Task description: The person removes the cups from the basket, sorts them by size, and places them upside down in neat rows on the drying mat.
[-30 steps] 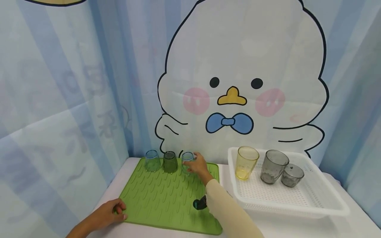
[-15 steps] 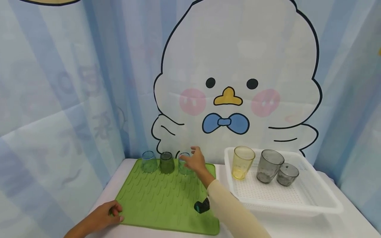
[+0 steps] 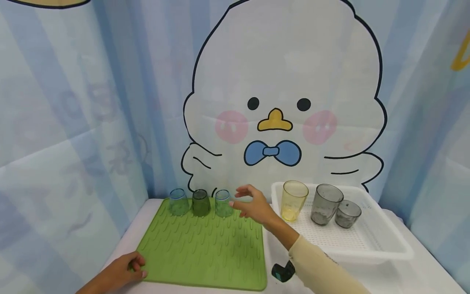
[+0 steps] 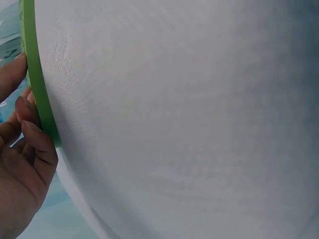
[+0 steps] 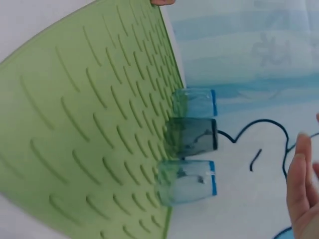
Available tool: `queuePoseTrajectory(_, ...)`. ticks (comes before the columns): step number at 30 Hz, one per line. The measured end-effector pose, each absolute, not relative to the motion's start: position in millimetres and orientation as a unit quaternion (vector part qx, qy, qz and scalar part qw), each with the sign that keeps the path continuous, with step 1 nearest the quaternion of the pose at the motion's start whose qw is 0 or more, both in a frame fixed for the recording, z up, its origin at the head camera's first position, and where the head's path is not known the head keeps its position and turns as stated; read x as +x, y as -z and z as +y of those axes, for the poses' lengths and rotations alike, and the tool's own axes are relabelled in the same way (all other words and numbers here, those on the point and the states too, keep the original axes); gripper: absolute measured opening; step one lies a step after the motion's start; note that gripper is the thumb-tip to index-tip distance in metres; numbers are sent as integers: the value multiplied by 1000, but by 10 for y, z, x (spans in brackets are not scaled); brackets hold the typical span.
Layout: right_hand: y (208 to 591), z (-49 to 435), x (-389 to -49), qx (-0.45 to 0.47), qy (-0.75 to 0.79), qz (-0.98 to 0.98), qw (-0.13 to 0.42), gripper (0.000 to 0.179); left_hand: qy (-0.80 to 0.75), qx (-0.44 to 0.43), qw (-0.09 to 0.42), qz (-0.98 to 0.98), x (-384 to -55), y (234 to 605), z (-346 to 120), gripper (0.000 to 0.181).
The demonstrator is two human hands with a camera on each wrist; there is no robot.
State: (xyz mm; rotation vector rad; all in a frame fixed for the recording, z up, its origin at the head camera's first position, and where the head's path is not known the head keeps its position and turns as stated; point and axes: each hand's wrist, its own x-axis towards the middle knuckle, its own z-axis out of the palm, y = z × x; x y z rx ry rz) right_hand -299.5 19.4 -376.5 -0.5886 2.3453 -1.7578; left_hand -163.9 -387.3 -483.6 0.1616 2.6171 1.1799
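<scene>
Three small glasses stand in a row, narrower end up, along the back of a green ridged mat: a blue-tinted glass, a dark green-grey glass and a light blue glass. My right hand is just right of the light blue glass, fingers spread and holding nothing; in the right wrist view this hand shows apart from all three. At the mat's front left corner rests my left hand, fingers loosely bent. In the left wrist view its fingertips touch the mat's green edge.
A white perforated basket stands right of the mat. Inside are a tall yellow glass, a tall grey glass and a short grey glass. Behind the white table hangs a curtain with a cartoon bird.
My right hand has let go of the light blue glass and moved right, away from it. The glass stays on the mat. My left hand keeps its place at the mat's corner.
</scene>
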Motion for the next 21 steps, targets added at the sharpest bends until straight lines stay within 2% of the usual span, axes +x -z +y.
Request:
queuePoseTrajectory(6,3628,693,-2911,-267,570,775,63,35,-425,33,163,890,-1637,4839,-3843,32)
queuePoseTrajectory(10,3536,1078,-2910,-292,563,773,23,29,-423,13,176,889,-1635,4846,-3834,36)
queuePoseTrajectory(16,3469,1735,-2971,-308,571,760,-43,15,-415,22,163,895,-1643,4852,-3827,35)
queuePoseTrajectory(21,3486,2250,-3053,-280,562,772,-101,18,-407,14,168,898,-1655,4854,-3834,37)
